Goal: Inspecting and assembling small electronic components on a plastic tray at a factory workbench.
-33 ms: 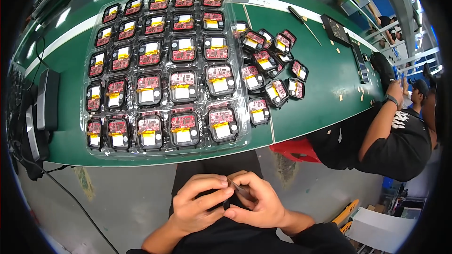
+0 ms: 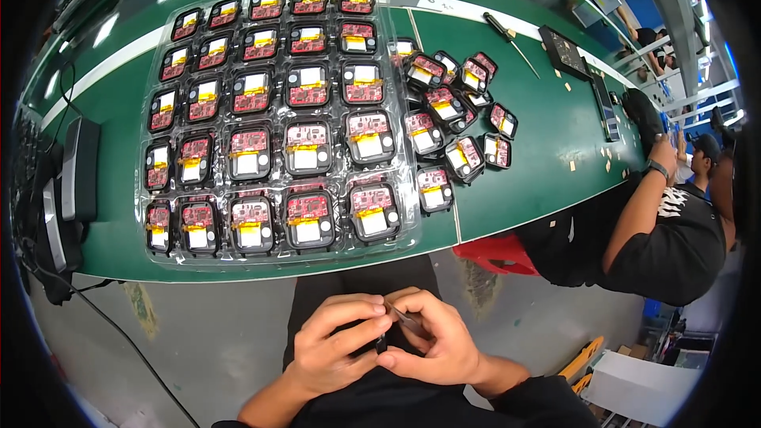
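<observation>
Above my lap, in front of the table's near edge, my left hand [image 2: 337, 342] and my right hand [image 2: 441, 342] meet fingertip to fingertip. Both are closed on a small dark piece [image 2: 407, 322] with a thin greyish side. A black bit of it shows between the lower fingertips; the fingers cover most of it, so its kind is unclear. On the table beyond lies a clear plastic tray [image 2: 407, 222] with rows of black square watch-like cases [image 2: 375, 212], each showing a red circuit board, yellow tape and a white block. Similar loose cases [image 2: 464, 157] are heaped right of the tray.
The green table [image 2: 539, 182] carries a screwdriver [image 2: 511, 43], a black box [image 2: 565, 51] and small tan scraps. A grey device [image 2: 81, 166] with cables stands at the left. Another person [image 2: 662, 230] sits close on the right, near a red stool [image 2: 498, 255].
</observation>
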The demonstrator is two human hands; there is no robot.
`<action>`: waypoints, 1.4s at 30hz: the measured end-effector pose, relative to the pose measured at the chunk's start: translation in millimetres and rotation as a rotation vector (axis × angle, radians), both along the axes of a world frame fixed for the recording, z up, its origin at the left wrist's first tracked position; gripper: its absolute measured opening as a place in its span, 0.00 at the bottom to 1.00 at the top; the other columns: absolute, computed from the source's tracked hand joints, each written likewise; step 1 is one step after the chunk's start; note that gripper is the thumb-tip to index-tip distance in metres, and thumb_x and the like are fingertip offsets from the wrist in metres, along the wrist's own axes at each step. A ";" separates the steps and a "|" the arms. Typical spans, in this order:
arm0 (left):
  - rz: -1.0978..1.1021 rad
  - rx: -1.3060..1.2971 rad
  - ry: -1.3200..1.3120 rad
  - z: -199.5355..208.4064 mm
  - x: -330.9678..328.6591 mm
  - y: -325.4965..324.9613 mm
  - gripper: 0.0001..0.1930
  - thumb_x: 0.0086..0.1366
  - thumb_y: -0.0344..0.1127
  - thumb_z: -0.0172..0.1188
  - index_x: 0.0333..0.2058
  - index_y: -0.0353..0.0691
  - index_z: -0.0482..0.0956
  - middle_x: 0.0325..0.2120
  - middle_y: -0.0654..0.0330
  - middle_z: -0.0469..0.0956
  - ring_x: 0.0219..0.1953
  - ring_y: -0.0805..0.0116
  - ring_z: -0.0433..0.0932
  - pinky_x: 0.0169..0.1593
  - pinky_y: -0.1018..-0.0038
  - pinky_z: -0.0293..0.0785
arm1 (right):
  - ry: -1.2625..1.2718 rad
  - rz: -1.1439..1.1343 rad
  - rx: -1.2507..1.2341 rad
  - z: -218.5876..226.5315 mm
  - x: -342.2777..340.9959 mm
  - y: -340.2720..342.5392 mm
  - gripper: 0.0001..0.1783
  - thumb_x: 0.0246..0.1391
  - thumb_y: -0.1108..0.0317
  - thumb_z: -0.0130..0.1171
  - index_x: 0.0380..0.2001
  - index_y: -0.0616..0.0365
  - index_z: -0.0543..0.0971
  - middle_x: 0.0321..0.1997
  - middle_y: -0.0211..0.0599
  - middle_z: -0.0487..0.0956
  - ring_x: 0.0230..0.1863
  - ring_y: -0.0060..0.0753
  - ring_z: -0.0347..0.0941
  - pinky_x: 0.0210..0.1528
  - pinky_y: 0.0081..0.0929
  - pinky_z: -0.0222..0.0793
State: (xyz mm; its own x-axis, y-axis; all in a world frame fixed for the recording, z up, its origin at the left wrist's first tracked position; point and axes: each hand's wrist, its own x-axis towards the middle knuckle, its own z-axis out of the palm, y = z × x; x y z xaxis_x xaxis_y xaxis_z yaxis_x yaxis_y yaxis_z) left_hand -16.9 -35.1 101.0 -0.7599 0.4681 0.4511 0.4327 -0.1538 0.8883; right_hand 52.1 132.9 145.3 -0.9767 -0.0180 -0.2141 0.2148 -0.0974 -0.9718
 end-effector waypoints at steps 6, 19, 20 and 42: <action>0.043 -0.039 -0.107 -11.0 4.0 7.0 0.23 0.48 0.30 0.78 0.44 0.35 0.81 0.45 0.50 0.79 0.45 0.54 0.82 0.47 0.66 0.81 | 0.612 -0.504 0.847 0.9 -27.0 59.9 0.23 0.38 0.69 0.71 0.40 0.62 0.75 0.41 0.43 0.78 0.21 0.18 0.59 0.21 0.18 0.60; -0.060 -0.183 -0.283 -83.8 -0.9 19.1 0.07 0.59 0.23 0.67 0.37 0.34 0.85 0.34 0.54 0.85 0.35 0.63 0.84 0.41 0.73 0.79 | 0.381 -0.660 0.979 6.3 -97.4 133.2 0.14 0.53 0.76 0.65 0.43 0.66 0.80 0.49 0.38 0.80 0.28 0.16 0.69 0.26 0.15 0.62; -0.057 -0.186 -0.280 -83.2 -1.8 18.9 0.07 0.59 0.23 0.67 0.37 0.34 0.85 0.34 0.54 0.85 0.35 0.63 0.84 0.41 0.73 0.79 | 0.383 -0.660 0.975 7.4 -95.6 132.1 0.14 0.53 0.76 0.65 0.43 0.66 0.80 0.49 0.38 0.80 0.28 0.16 0.69 0.26 0.15 0.62; -0.053 -0.164 -0.335 -88.6 -1.2 20.3 0.05 0.58 0.21 0.66 0.34 0.31 0.84 0.32 0.52 0.84 0.35 0.64 0.84 0.42 0.73 0.79 | 0.315 -0.690 1.111 8.5 -97.3 123.9 0.18 0.46 0.79 0.66 0.44 0.62 0.81 0.50 0.37 0.78 0.29 0.21 0.71 0.22 0.20 0.62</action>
